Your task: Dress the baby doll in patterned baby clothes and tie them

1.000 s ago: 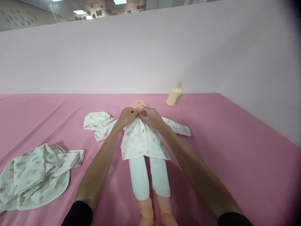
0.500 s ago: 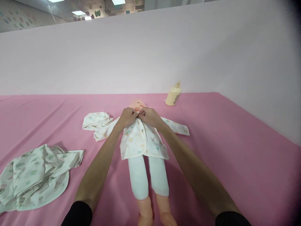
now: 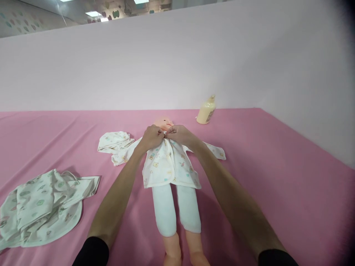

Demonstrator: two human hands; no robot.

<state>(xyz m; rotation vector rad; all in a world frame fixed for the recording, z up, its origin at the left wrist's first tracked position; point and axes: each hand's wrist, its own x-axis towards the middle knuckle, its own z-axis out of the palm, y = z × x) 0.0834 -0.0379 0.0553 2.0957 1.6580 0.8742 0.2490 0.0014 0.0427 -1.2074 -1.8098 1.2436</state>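
A baby doll [image 3: 172,245] lies on its back, its feet toward me. It has on a white printed baby shirt [image 3: 163,168] and white knee-length leggings [image 3: 164,210]. At the shirt's neckline, just below the doll's chin, my left hand [image 3: 153,136] pinches the fabric. My right hand [image 3: 181,134] is closed on the opposite side of the same neckline, its fingertips almost meeting the left ones. The front edges of the shirt come together down the middle. Whatever fastening sits between my fingertips is hidden.
A pink cloth [image 3: 266,177] covers the table, with a white wall [image 3: 138,70] behind it. A pale yellow pump bottle [image 3: 206,112] stands at the back. Folded printed clothing [image 3: 114,142] lies by the left sleeve, and a crumpled printed cloth [image 3: 47,207] is at the front left.
My hands stay at the neckline; the right fingers have straightened slightly and shifted a little right. The whole view has moved very slightly.
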